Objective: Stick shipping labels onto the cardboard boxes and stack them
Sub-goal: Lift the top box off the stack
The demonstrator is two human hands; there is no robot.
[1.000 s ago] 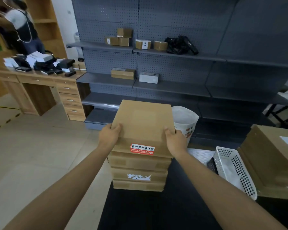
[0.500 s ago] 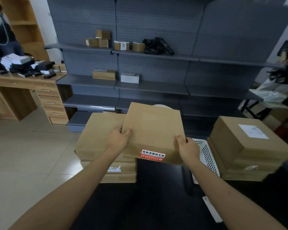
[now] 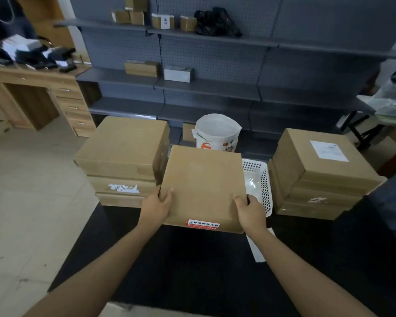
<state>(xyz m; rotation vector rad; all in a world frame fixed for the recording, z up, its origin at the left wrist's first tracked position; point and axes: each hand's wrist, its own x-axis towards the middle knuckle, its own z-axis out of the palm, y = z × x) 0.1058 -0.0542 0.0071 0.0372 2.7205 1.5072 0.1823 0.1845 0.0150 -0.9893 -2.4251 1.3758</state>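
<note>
The box (image 3: 204,188) is off the left stack (image 3: 124,156) now and out over the middle of the dark worktop (image 3: 192,271) — a second ago it sat on top of that pile, and it has swung across to the centre, between the two stacks. That leaves the left stack three boxes high, its top one bare, no label showing on the top face. Over on the far side, the right stack (image 3: 318,172) carries a white shipping label (image 3: 329,150) on its top box, so I read that as the finished pile and the left one as the waiting pile.

The carried box looks tilted, near edge toward the person, and whether it touches the worktop yet I cannot tell. Its top face is plain; only a small red sticker (image 3: 203,224) shows on the near edge. So, by my reading, this one is being brought in for labelling, with stacking on the right to follow.

Behind it, partly covered, the white basket (image 3: 264,184); just beside the right arm, white sheets (image 3: 255,250) lie on the worktop, possibly the labels.

Left hand (image 3: 156,205) grips the near-left corner, thumb on top. Right hand (image 3: 250,210) grips the near-right corner the same way.
</note>
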